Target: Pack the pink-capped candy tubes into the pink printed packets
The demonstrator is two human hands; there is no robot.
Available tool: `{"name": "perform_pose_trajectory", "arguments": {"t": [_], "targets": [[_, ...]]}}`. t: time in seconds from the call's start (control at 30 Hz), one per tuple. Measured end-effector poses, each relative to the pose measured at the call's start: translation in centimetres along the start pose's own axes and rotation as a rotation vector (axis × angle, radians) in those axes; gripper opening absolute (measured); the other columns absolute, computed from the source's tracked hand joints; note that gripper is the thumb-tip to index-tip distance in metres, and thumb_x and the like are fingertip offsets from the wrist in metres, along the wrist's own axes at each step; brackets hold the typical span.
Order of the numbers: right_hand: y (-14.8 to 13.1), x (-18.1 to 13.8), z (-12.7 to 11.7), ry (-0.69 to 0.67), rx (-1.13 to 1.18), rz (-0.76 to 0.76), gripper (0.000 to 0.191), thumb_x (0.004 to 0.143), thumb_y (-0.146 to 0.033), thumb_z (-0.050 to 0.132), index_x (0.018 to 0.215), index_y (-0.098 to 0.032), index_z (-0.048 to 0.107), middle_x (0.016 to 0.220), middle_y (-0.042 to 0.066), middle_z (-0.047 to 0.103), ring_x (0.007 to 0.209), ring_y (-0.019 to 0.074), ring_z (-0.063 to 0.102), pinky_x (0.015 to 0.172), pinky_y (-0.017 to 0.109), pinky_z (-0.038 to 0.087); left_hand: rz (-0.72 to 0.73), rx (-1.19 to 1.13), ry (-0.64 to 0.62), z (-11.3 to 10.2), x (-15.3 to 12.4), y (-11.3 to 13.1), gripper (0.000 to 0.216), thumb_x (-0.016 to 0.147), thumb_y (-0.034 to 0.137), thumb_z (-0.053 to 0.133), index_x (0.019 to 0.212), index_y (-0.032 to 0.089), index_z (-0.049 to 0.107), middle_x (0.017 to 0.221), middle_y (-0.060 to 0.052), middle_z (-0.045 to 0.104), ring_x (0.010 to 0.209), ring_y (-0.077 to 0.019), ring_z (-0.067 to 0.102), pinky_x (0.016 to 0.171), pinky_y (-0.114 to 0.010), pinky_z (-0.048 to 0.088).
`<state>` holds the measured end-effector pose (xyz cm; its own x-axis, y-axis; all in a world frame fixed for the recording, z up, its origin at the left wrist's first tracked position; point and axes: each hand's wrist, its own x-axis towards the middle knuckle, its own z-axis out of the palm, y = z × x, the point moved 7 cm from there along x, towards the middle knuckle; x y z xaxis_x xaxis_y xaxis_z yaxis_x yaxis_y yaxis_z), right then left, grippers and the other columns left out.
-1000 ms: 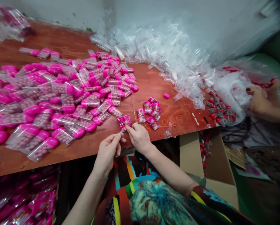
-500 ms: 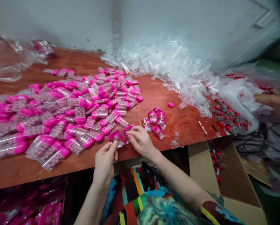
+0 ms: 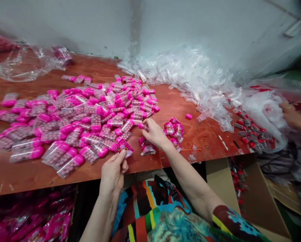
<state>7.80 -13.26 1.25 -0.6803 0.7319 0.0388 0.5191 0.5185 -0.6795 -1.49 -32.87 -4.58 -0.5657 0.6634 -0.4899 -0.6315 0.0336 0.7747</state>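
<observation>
My left hand (image 3: pixel 113 174) pinches a small pink printed packet (image 3: pixel 123 148) by its near edge, at the front of the pile. Clear containers (image 3: pixel 95 121) with pink caps and small pink balls inside spread over the table to the left. At the right side of that pile, my right hand (image 3: pixel 155 134) is closed on a pink-capped container (image 3: pixel 142 126), mostly covered by the fingers. Just below this hand a second pink packet (image 3: pixel 146 147) lies on the table. More pink packets (image 3: pixel 176 129) sit in a small group to its right.
Empty clear containers (image 3: pixel 188 74) are heaped along the wall. Red-capped containers (image 3: pixel 252 131) lie by a white plastic bag (image 3: pixel 263 107), near another person's hand (image 3: pixel 296 116). A loose pink cap (image 3: pixel 188 116) is on the table (image 3: pixel 130 169). A cardboard box (image 3: pixel 219 178) stands below.
My right hand has left one packet on the table and moved up to a container at the pile's edge. My left hand keeps its packet. The view has shifted slightly.
</observation>
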Motion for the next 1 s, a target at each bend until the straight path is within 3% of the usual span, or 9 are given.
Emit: {"name": "perform_pose_trajectory", "arguments": {"t": [0.07, 0.2, 0.3, 0.37, 0.53, 0.67, 0.73, 1.0], "targets": [[0.2, -1.8, -0.6, 0.021, 0.326, 0.01, 0.022, 0.093, -0.024, 0.067, 0.113, -0.021, 0.058, 0.094, 0.001, 0.067, 0.083, 0.02, 0.065, 0.078, 0.033, 0.05, -0.028, -0.059, 0.004, 0.5, -0.1, -0.1, 0.044, 0.062, 0.04, 0.104, 0.068, 0.016, 0.068, 0.05, 0.004, 0.05, 0.045, -0.0061, 0.038, 0.041, -0.02, 0.03], [0.1, -6.2, 0.9, -0.146, 0.935, 0.2, 0.042, 0.091, -0.053, 0.076, 0.112, -0.022, 0.056, 0.083, -0.002, 0.067, 0.063, 0.014, 0.054, 0.058, 0.026, 0.041, -0.094, -0.206, 0.003, 2.2, -0.6, -0.3, 0.039, 0.057, 0.027, 0.103, 0.068, 0.013, 0.069, 0.062, 0.003, 0.061, 0.045, -0.0031, 0.039, 0.04, -0.017, 0.033], [-0.5, -9.0, 2.3, -0.219, 1.276, 0.331, 0.054, 0.09, -0.071, 0.073, 0.106, -0.02, 0.063, 0.083, 0.0, 0.067, 0.058, 0.0123, 0.05, 0.053, 0.026, 0.041, -0.15, -0.289, 0.002, 3.4, -1.1, -0.7, 0.038, 0.054, 0.021, 0.102, 0.067, 0.012, 0.068, 0.065, 0.003, 0.063, 0.044, -0.0019, 0.039, 0.039, -0.017, 0.033], [-0.5, -10.1, 2.6, -0.156, 1.386, 0.379, 0.053, 0.086, -0.067, 0.082, 0.105, -0.02, 0.066, 0.081, -0.002, 0.062, 0.059, 0.011, 0.049, 0.055, 0.025, 0.045, -0.185, -0.307, -0.01, 4.0, -1.5, -1.1, 0.038, 0.053, 0.02, 0.102, 0.066, 0.012, 0.067, 0.065, 0.003, 0.062, 0.043, -0.0016, 0.038, 0.038, -0.016, 0.031], [0.0, -10.8, 2.9, 0.029, 1.327, 0.379, 0.057, 0.071, -0.041, 0.1, 0.113, -0.023, 0.065, 0.081, -0.007, 0.059, 0.06, 0.0093, 0.051, 0.054, 0.022, 0.046, -0.196, -0.251, -0.1, 5.4, -2.6, -2.0, 0.042, 0.05, 0.027, 0.106, 0.068, 0.011, 0.072, 0.061, 0.004, 0.059, 0.044, -0.0017, 0.039, 0.039, -0.016, 0.031], [0.4, -10.8, 2.3, 0.132, 1.178, 0.325, 0.05, 0.072, -0.034, 0.097, 0.109, -0.023, 0.065, 0.088, -0.005, 0.067, 0.076, 0.0127, 0.063, 0.074, 0.025, 0.055, -0.182, -0.162, -0.157, 5.7, -3.3, -2.5, 0.044, 0.054, 0.037, 0.105, 0.073, 0.011, 0.076, 0.061, 0.002, 0.061, 0.044, -0.0035, 0.041, 0.041, -0.018, 0.031], [0.7, -11.0, 2.2, 0.144, 1.131, 0.315, 0.049, 0.073, -0.033, 0.095, 0.11, -0.023, 0.065, 0.089, -0.005, 0.067, 0.079, 0.0136, 0.064, 0.079, 0.027, 0.056, -0.174, -0.119, -0.168, 5.5, -3.3, -2.6, 0.046, 0.055, 0.042, 0.104, 0.071, 0.011, 0.074, 0.056, 0.003, 0.057, 0.043, -0.0046, 0.041, 0.041, -0.019, 0.03], [2.1, -11.4, 2.9, 0.219, 1.033, 0.272, 0.046, 0.081, -0.045, 0.086, 0.115, -0.023, 0.066, 0.091, -0.002, 0.069, 0.076, 0.0153, 0.063, 0.075, 0.029, 0.054, -0.138, -0.036, -0.13, 5.4, -3.3, -3.0, 0.052, 0.051, 0.046, 0.105, 0.059, 0.015, 0.064, 0.045, 0.003, 0.05, 0.043, -0.0061, 0.04, 0.042, -0.019, 0.027]]}}
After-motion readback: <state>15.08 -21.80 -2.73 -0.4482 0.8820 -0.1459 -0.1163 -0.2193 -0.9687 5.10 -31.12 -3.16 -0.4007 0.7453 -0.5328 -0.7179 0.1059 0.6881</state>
